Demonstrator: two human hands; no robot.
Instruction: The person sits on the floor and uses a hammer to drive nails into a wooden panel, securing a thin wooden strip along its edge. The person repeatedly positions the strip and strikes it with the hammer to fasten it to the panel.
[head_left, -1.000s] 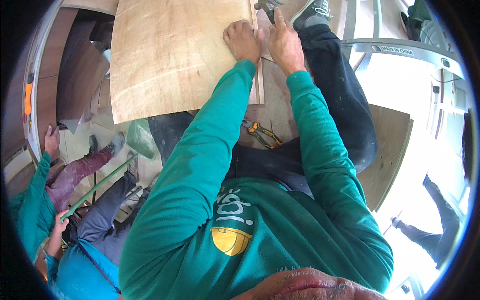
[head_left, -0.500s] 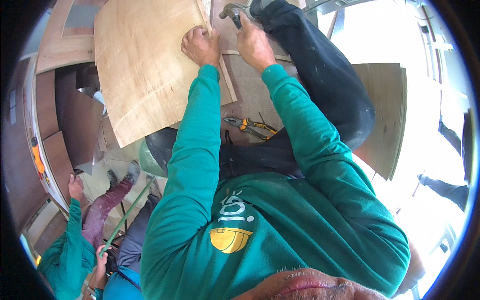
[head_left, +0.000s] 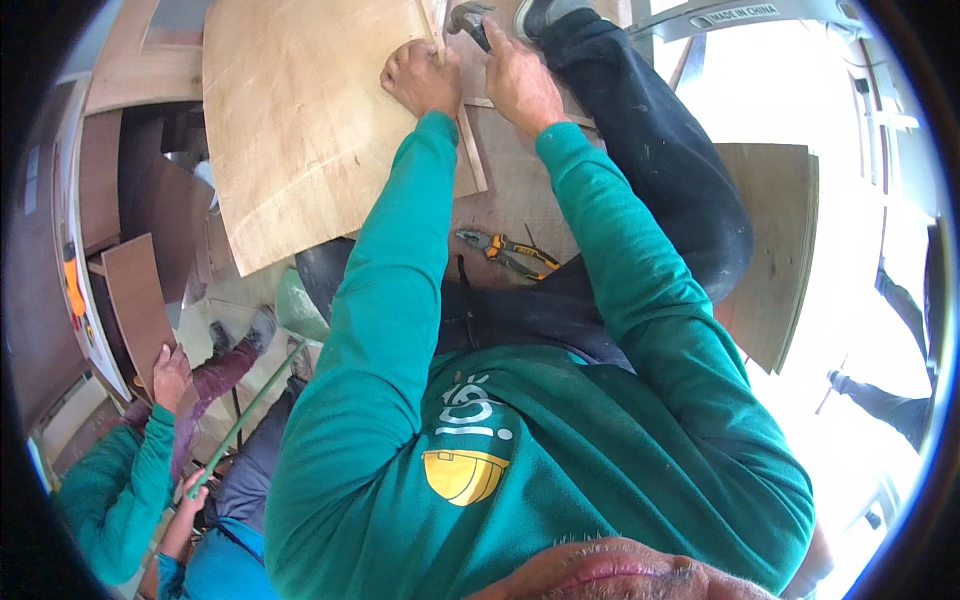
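My right hand (head_left: 524,88) is closed around the dark handle of a hammer (head_left: 470,20), whose metal head is just right of the board's far edge. On the right edge of a pale plywood board (head_left: 300,130), my left hand (head_left: 422,80) rests with its fingers curled in. Its thumb and forefinger press together beside a thin wooden strip (head_left: 438,28) along that edge; anything between them is too small to make out. Pliers (head_left: 508,252) with yellow and black handles lie on the wood surface between my forearms, jaws pointing left.
Stacked plywood sheets (head_left: 775,250) lie right of my bent leg (head_left: 660,150). At lower left, one co-worker's hand (head_left: 171,377) touches a brown panel (head_left: 140,300); another person holds a green rod (head_left: 240,425). An orange-handled tool (head_left: 73,280) is at far left.
The view has shifted a little, moving the board and my hands slightly right and up in the picture. The co-worker's brown panel has tilted and shifted. Both my hands keep their grips.
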